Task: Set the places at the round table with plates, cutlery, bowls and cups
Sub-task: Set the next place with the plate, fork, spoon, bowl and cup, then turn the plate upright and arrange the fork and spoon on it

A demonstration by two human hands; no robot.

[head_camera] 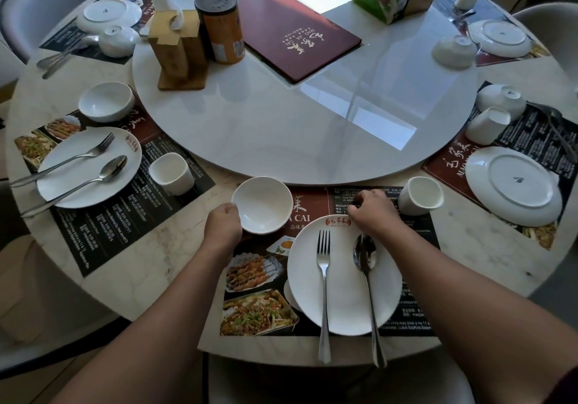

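Observation:
At the place in front of me a white plate [344, 281] lies upright on a printed placemat [312, 203], with a fork [324, 278] and a spoon [367, 278] side by side on it. My left hand [223, 225] grips the near rim of a white bowl [262, 205] at the mat's upper left. My right hand [372, 210] rests with curled fingers on the mat above the plate, holding nothing I can see. A white cup [420, 195] stands upright just right of that hand.
The place at left has a plate [89, 167] with fork and spoon, a bowl [106, 101] and a cup [170, 173]. Other places hold upside-down plates, bowls and cups, such as the plate [513, 185] at right. The lazy Susan [312, 116] carries a menu [298, 31], a canister [220, 27] and a wooden holder [178, 47].

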